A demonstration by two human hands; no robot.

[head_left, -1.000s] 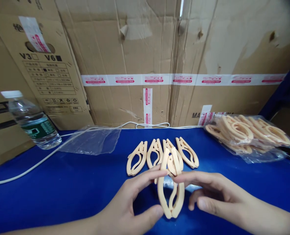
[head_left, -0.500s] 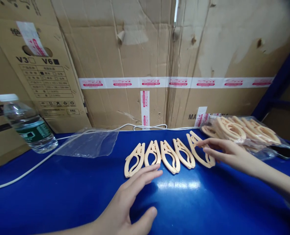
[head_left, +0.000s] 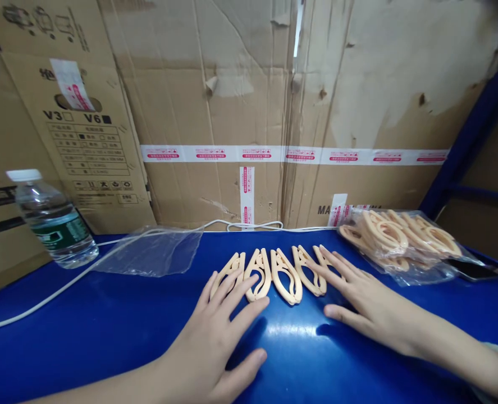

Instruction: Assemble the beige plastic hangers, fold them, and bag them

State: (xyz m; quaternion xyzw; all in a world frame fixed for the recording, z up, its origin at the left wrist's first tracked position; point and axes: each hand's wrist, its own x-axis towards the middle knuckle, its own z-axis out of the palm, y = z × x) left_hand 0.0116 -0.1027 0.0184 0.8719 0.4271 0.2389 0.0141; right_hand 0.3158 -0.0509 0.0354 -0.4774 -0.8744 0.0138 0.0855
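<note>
Several peach-coloured folded plastic hangers lie side by side in a row on the blue table. My left hand lies flat and open, its fingertips resting on the leftmost hanger. At the row's right end my right hand is spread flat and open, covering the rightmost hanger. Neither hand grips anything.
A clear bag of more hangers sits at the back right, with a dark phone beside it. An empty clear plastic bag, a white cable and a water bottle lie to the left. Cardboard boxes form a wall behind.
A second ago both hands held a hanger upright. My right hand laid it at the row's right end. Both hands now lie flat on the ends of the row.
</note>
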